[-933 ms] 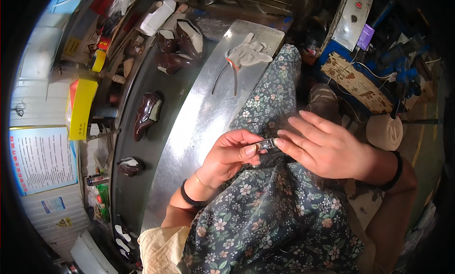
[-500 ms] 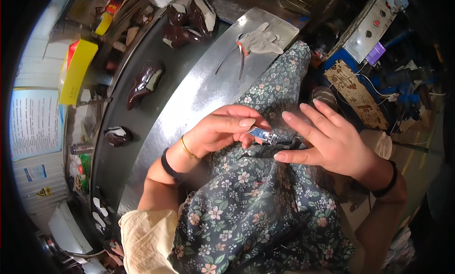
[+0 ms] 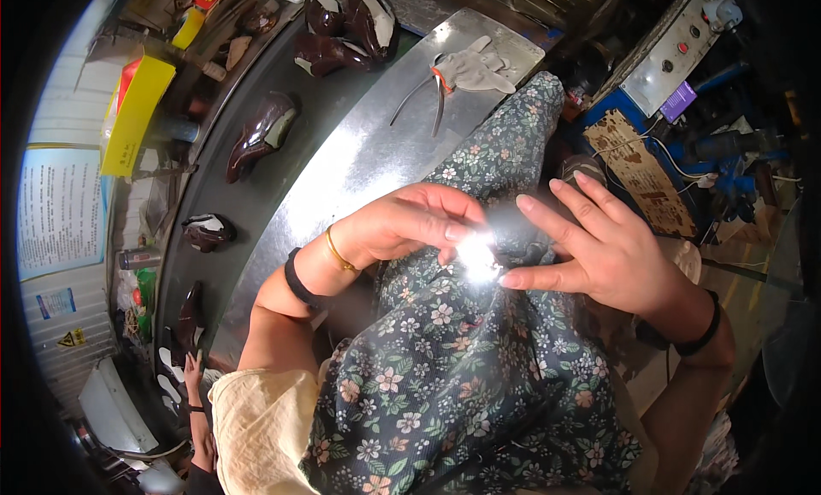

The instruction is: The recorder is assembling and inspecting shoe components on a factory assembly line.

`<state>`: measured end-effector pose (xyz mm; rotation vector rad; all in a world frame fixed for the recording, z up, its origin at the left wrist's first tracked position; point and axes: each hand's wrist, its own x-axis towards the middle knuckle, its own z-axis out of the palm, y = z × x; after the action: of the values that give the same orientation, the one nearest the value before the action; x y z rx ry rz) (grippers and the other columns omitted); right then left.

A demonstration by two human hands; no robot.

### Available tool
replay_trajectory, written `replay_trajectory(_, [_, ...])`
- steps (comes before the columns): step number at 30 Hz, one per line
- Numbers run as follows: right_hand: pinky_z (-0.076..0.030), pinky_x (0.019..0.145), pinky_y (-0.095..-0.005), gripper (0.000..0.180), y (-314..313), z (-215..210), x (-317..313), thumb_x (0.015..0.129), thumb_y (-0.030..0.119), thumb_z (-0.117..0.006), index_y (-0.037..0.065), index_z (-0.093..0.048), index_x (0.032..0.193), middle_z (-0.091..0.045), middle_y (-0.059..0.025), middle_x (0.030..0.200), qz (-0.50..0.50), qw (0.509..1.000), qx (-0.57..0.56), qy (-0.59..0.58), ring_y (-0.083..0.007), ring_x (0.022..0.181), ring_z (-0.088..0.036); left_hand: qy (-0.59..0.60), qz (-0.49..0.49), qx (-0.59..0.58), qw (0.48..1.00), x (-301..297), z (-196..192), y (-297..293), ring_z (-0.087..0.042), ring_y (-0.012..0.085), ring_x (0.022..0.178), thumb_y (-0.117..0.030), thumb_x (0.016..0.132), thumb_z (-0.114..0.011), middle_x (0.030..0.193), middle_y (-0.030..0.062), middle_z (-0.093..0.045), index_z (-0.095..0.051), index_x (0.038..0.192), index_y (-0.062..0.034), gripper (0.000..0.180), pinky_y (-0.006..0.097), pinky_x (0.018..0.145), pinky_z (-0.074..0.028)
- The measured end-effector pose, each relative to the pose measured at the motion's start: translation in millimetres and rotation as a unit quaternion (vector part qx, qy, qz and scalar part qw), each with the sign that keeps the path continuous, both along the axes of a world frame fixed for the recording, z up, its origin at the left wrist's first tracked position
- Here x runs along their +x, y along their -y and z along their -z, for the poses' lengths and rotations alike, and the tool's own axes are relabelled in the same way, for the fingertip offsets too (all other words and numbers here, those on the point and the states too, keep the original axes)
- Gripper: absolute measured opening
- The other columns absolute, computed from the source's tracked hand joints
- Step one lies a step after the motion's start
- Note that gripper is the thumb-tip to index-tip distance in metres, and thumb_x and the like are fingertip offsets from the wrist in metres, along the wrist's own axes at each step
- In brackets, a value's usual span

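Observation:
My left hand is closed, pinching a small shiny silver nail clipper between thumb and fingers above my lap. Bright glare washes out most of its shape. Facing it, my right hand has its fingers spread and holds nothing. The right thumb tip is at the glaring end of the clipper; whether they touch is hard to see. Under both hands lies a dark floral apron that covers my lap.
A metal worktop bears pliers with orange-tipped handles and a grey work glove. Glossy dark brown shoes lie along the dark belt. Another person's hand is at lower left. A control box stands at right.
The clipper has tilted into bright glare, and my right thumb is closer to it. Another person's hand has come up by the belt's near end, where a brown shoe now shows.

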<state>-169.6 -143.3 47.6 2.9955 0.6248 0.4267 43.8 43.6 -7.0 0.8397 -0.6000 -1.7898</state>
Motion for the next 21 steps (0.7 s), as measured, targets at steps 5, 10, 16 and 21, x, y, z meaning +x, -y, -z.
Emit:
replay_trajectory(5, [-0.048, 0.093, -0.0467, 0.053, -1.5, -2.5, 2.6, 0.085, 0.029, -0.052, 0.05, -0.046, 0.134, -0.058, -0.0123, 0.123, -0.013, 1.0, -0.002, -0.011, -0.0321, 0.098, -0.061, 0.051, 0.071, -0.021, 0.996, 8.8, -12.8, 4.8, -0.056, 0.0061, 0.078, -0.016, 0.089, -0.064, 0.103, 0.0062, -0.067, -0.063, 0.109, 0.003, 0.028, 0.019, 0.066, -0.044])
replay_trajectory(10, [-0.048, 0.093, -0.0473, 0.052, -2.0, -4.1, 4.0, 0.085, 0.032, -0.053, 0.05, -0.046, 0.133, -0.059, -0.013, 0.12, -0.019, 0.999, 0.004, -0.025, -0.0327, 0.098, -0.062, 0.088, 0.109, -0.016, 0.99, 14.4, -19.3, 10.7, -0.055, 0.0035, 0.075, -0.017, 0.089, -0.065, 0.094, 0.0013, -0.067, -0.064, 0.109, 0.0006, 0.026, 0.018, 0.063, -0.043])
replay_trajectory(16, [-0.048, 0.095, -0.048, 0.052, -2.5, -3.5, 3.3, 0.085, 0.032, -0.053, 0.05, -0.047, 0.133, -0.059, -0.0132, 0.12, -0.023, 0.999, -0.002, -0.039, -0.033, 0.098, -0.062, 0.129, 0.176, -0.01, 0.976, 24.6, -25.6, 21.2, -0.058, 0.0051, 0.086, -0.013, 0.087, -0.068, 0.1, 0.0058, -0.067, -0.062, 0.111, 0.0058, 0.031, 0.018, 0.069, -0.044])
replay_trajectory(21, [-0.045, 0.098, -0.049, 0.056, -6.7, -1.0, 2.2, 0.08, 0.015, -0.053, 0.047, -0.056, 0.126, -0.059, -0.0107, 0.12, -0.007, 0.998, 0.04, -0.05, -0.0325, 0.102, -0.059, 0.129, 0.184, 0.011, 0.974, 27.1, -27.2, 25.2, -0.058, 0.006, 0.088, -0.01, 0.087, -0.068, 0.102, 0.0066, -0.066, -0.062, 0.11, 0.0061, 0.03, 0.018, 0.073, -0.045])
